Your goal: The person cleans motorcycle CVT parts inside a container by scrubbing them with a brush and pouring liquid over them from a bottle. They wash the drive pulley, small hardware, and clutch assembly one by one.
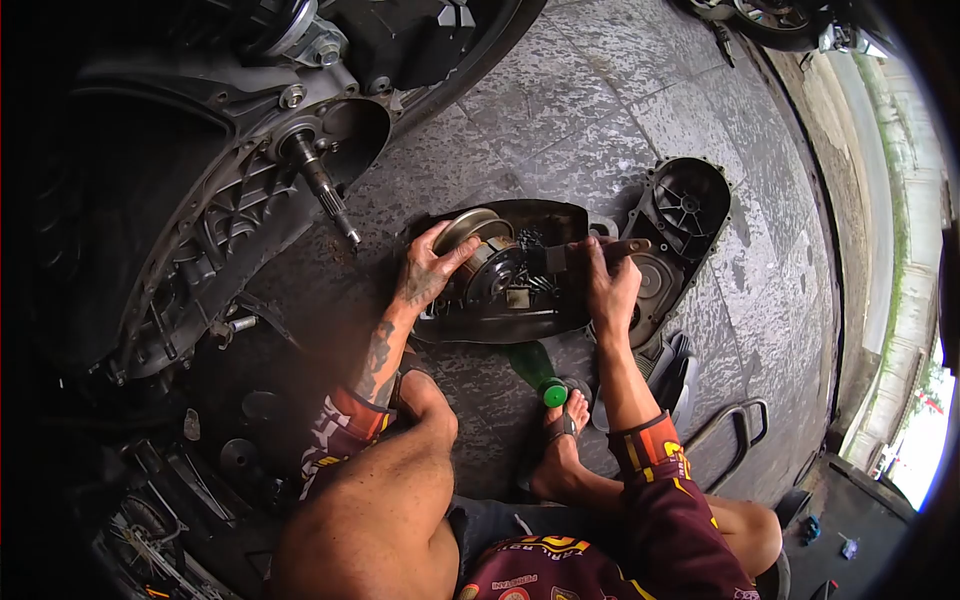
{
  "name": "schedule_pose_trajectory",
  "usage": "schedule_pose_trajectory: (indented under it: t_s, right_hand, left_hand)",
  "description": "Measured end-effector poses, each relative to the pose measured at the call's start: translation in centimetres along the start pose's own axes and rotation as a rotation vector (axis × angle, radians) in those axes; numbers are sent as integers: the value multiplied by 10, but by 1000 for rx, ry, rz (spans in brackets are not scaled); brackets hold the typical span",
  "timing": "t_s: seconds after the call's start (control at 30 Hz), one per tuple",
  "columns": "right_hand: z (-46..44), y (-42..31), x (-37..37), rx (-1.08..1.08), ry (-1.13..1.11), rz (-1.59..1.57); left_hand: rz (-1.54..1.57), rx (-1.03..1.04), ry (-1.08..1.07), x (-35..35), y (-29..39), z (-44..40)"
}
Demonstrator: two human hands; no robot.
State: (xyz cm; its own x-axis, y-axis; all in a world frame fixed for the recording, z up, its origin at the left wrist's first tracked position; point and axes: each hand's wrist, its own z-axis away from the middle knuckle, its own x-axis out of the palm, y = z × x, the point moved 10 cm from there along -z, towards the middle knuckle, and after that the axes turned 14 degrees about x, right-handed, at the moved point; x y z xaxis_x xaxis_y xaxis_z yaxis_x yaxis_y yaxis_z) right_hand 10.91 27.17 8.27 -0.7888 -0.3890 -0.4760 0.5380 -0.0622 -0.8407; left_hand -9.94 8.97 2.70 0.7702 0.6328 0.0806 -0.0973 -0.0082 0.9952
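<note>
My left hand (432,268) is closed on a round metal pulley assembly (490,262), its thumb across the part's side. The assembly is tilted over the left part of a dark tray (510,328). In my right hand (612,280) is a brush (575,257) with a brownish handle; its dark head points left toward the assembly, over the tray. Small bolts and metal parts (540,284) lie in the tray. Below the tray, a green bottle (535,370) lies near my foot.
A long dark casing cover (690,212) lies right of the tray. At the upper left, an exposed splined shaft (322,185) sticks out of a vehicle's engine housing (225,190). A bent metal bar (738,450) is at the lower right.
</note>
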Motion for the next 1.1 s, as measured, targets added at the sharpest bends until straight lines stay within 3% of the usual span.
schedule_pose_trajectory:
  t_s: [0.1, 0.17, 0.2, 0.23, 0.3, 0.43, 0.5, 0.57, 0.63, 0.7, 0.77, 0.8, 0.83, 0.97, 1.1]
  right_hand:
    - [22, -40, 7, -18, -133, -461]
    - [16, -32, 17, -89, -136, -245]
    - [6, -20, 16, 3, -114, -211]
    - [-3, -19, 9, -41, -29, 94]
    - [-11, -5, 10, 18, -32, 179]
    - [-6, -16, 44, -197, -130, 413]
    - [-5, -17, 53, -158, -233, 442]
    - [-18, -9, 32, -18, -104, 378]
    - [-23, -20, 10, 2, -48, 75]
    - [-24, 3, 24, 273, -204, -303]
    - [-31, 49, 45, 315, -169, -272]
    - [-32, 51, 44, 293, -105, 76]
    - [-24, 47, 45, 203, -117, 147]
    - [-4, 36, 37, 160, -142, -75]
    - [8, 3, 30, 35, -221, 40]
  left_hand:
    - [-31, 8, 41, -3, -3, 6]
    - [-23, 40, 48, -1, -3, 6]
    - [16, 44, 66, -1, -2, 10]
    - [54, 47, 88, -2, -2, 14]
    - [107, 9, 87, -4, -5, 17]
    - [125, -69, 58, 6, -3, 27]
    - [40, 25, 72, 4, 5, 26]
    - [67, 12, 65, 2, 1, 26]
    - [59, -6, 146, -6, 0, 27]
    - [89, -16, 194, -11, -5, 25]
    - [210, -37, 252, -12, -10, 22]
    - [203, -34, 270, -12, -5, 20]
    - [199, -27, 279, -14, -8, 17]
    - [144, -49, 312, -18, -22, 20]
    - [226, -95, 333, -16, -28, 18]
